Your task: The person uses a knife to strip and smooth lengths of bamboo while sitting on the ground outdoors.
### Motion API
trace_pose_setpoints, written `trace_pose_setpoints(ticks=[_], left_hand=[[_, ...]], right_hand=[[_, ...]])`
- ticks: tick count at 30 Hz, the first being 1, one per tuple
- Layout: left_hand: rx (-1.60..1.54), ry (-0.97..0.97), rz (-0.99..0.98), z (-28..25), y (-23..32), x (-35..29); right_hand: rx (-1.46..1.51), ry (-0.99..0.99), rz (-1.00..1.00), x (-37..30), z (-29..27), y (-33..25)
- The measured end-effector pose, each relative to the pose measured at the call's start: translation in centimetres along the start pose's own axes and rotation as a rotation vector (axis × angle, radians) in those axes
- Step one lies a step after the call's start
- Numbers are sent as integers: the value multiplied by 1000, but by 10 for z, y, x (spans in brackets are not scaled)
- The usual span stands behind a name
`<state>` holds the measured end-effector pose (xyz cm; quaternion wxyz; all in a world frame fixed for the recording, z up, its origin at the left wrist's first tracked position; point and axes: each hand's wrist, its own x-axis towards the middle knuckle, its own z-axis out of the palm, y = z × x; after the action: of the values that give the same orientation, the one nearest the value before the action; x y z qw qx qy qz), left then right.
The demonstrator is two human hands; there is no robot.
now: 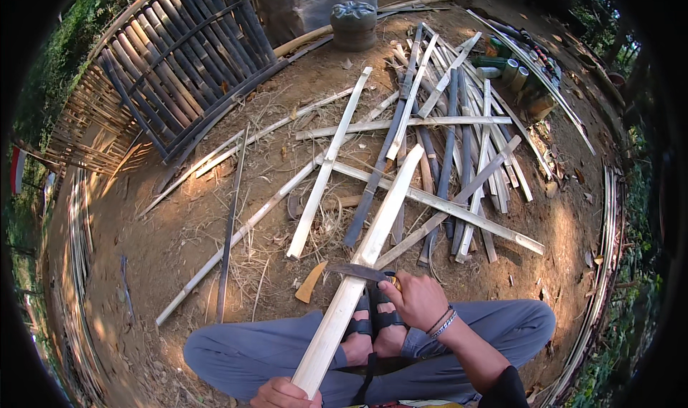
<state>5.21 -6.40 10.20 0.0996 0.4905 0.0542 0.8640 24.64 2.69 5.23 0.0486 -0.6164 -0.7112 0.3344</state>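
Note:
A long pale bamboo strip [331, 328] slants up and away from my lap, its far end over the pile on the ground. My left hand [285, 394] grips the near end, at the lower edge of the view. In my right hand [421, 298] is a knife [356, 270] with a dark blade, its handle mostly hidden by my fingers. The blade lies across the strip, touching its upper face near the middle. On the ground left of the blade rests a tan, curved wedge-shaped piece [311, 282].
Split bamboo strips [448, 150] lie in a crossed heap ahead. A bamboo slat panel [186, 50] leans at the far left, near a squat dark pot [354, 27]. Cans [514, 73] stand far right. Long thin strips [605, 250] run along the right edge. Shavings cover the soil.

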Motion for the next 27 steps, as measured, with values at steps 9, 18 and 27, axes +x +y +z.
trace_pose_setpoints(ticks=[9,18,27], left_hand=[[-59,-153,-12,-7,2,5],[-53,-149,-28,-8,3,-1],[-84,-155,-51,1,6,-1]], right_hand=[[24,31,40,4,8,11],[51,-82,-131,-9,10,0],[7,-75,-262,-24,7,-18]])
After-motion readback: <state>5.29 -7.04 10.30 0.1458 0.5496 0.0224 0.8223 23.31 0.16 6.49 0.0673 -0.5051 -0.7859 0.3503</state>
